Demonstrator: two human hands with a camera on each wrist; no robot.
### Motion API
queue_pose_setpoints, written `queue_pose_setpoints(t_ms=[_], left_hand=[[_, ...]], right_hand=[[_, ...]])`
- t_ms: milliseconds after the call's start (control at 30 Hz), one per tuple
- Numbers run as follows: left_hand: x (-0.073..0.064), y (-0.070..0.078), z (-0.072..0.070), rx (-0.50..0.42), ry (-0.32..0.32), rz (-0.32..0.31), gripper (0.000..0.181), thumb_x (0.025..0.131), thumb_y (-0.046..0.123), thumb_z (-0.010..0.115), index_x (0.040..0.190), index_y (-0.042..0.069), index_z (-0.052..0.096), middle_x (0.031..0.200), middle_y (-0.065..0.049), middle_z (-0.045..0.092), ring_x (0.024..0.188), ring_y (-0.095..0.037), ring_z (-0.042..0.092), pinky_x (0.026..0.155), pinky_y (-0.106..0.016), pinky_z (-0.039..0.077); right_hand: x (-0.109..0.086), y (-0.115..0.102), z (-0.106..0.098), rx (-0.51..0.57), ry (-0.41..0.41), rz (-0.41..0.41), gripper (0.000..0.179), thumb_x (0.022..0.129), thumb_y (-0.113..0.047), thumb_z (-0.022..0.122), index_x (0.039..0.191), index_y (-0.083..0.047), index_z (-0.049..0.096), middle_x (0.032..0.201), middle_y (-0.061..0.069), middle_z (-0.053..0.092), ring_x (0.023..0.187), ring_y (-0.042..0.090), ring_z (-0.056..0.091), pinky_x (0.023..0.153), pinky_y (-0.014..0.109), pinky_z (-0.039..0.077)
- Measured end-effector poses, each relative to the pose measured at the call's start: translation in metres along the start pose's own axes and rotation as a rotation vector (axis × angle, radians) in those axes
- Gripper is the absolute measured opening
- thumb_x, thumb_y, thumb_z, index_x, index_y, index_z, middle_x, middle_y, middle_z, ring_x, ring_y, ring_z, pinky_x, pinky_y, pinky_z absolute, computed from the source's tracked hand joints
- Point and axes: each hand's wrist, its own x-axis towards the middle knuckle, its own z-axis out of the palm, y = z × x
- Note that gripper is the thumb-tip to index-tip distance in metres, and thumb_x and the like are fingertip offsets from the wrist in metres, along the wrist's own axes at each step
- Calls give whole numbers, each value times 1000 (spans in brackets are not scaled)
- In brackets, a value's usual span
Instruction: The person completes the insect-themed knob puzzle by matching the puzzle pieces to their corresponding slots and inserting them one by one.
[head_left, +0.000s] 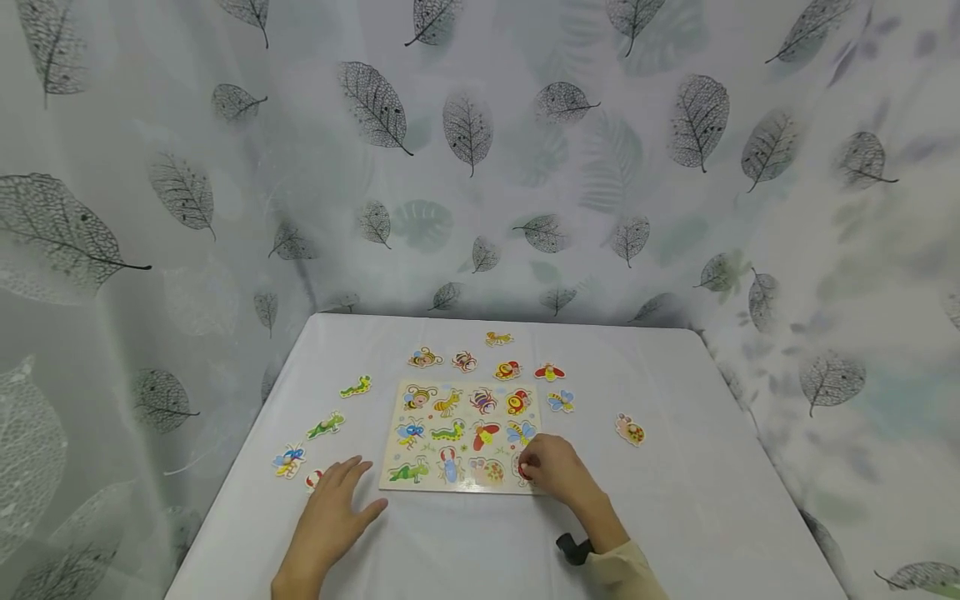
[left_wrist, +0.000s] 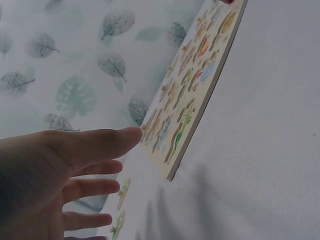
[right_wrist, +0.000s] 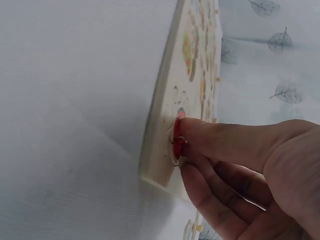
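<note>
A wooden insect puzzle board (head_left: 393, 437) lies on the table. At its lower right corner my right hand (head_left: 561, 473) pinches a small red puzzle piece (right_wrist: 178, 135) between thumb and fingers. In the right wrist view that piece lies against the board's printed outline; the fingers hide part of it. My left hand (head_left: 330, 517), fingers spread and thumb out, hovers left of the board's lower left corner, holding nothing. Just beyond its fingertips a red and white piece (head_left: 313, 478) is partly covered, with a blue winged insect piece (head_left: 288, 461) close by.
Grasshopper (head_left: 326, 425) and caterpillar pieces (head_left: 356, 386) lie left of the board. Bee (head_left: 424, 357), spider (head_left: 464, 361), snail (head_left: 507, 370) and several other pieces lie behind it. A spotted piece (head_left: 631, 430) is farther right. Leaf-patterned curtains (head_left: 480, 208) surround the white table.
</note>
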Motion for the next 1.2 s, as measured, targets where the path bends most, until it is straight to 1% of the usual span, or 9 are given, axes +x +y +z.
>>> queue_pose_setpoints(t_ms=[200, 367, 600, 733, 800, 900, 1067, 1133, 1200], left_hand=[[3, -2, 9, 10, -15, 15, 67, 88, 37, 83, 143, 8, 59, 155, -21, 49, 146, -52, 37, 120, -68, 30], [8, -11, 11, 65, 17, 8, 66, 86, 32, 85, 143, 9, 60, 154, -21, 51, 145, -55, 36, 117, -72, 30], [10, -2, 33, 8, -103, 87, 55, 88, 25, 82, 140, 19, 66, 159, -7, 50, 150, -46, 35, 120, -67, 31], [9, 4, 39, 23, -86, 105, 57, 86, 28, 84, 139, 17, 67, 158, -5, 51, 149, -45, 38, 119, -65, 34], [9, 5, 39, 23, -83, 99, 58, 85, 28, 84, 139, 16, 67, 158, -6, 51, 149, -45, 39, 120, -65, 33], [9, 4, 37, 23, -91, 93, 59, 86, 27, 84, 141, 16, 65, 160, -6, 50, 150, -44, 37, 121, -65, 32], [10, 1, 35, 8, -102, 91, 59, 87, 26, 83, 143, 17, 64, 161, -5, 47, 151, -44, 34, 122, -64, 30], [10, 0, 34, 0, -111, 90, 59, 88, 26, 83, 143, 17, 64, 162, -5, 46, 152, -44, 34, 122, -65, 30], [10, -2, 34, -6, -119, 89, 59, 88, 26, 82, 143, 16, 64, 162, -5, 46, 152, -44, 33, 121, -65, 30]], right_hand=[[-9, 5, 1, 92, 14, 28, 13, 84, -9, 87, 94, -13, 81, 88, -7, 69, 80, 9, 59, 75, 31, 57], [-19, 6, -8, 130, 13, 54, 25, 81, -3, 87, 104, -7, 79, 99, 0, 75, 92, 15, 67, 85, 40, 62], [-29, 7, -12, 100, -2, 72, 21, 82, -2, 83, 102, -8, 80, 102, 1, 77, 97, 20, 69, 90, 46, 61], [-31, 8, -12, 104, 11, 78, 18, 84, -5, 84, 101, -8, 80, 99, 0, 76, 92, 17, 68, 87, 44, 62], [-31, 10, -14, 101, 35, 114, 17, 85, -8, 84, 101, -9, 80, 98, 0, 76, 91, 17, 68, 85, 43, 62], [-31, 21, -23, 64, 109, 211, 14, 88, -12, 81, 102, -10, 79, 103, 5, 76, 98, 25, 70, 89, 47, 60], [-33, 61, -53, -8, 278, 371, 28, 87, -9, 75, 113, 1, 75, 128, 24, 69, 121, 47, 61, 99, 62, 53], [-34, 80, -66, -23, 295, 418, 39, 86, -7, 74, 122, 6, 70, 135, 29, 63, 123, 54, 57, 98, 65, 53], [-34, 95, -75, -29, 264, 460, 49, 86, -6, 74, 131, 9, 64, 139, 32, 59, 123, 57, 55, 98, 67, 52]])
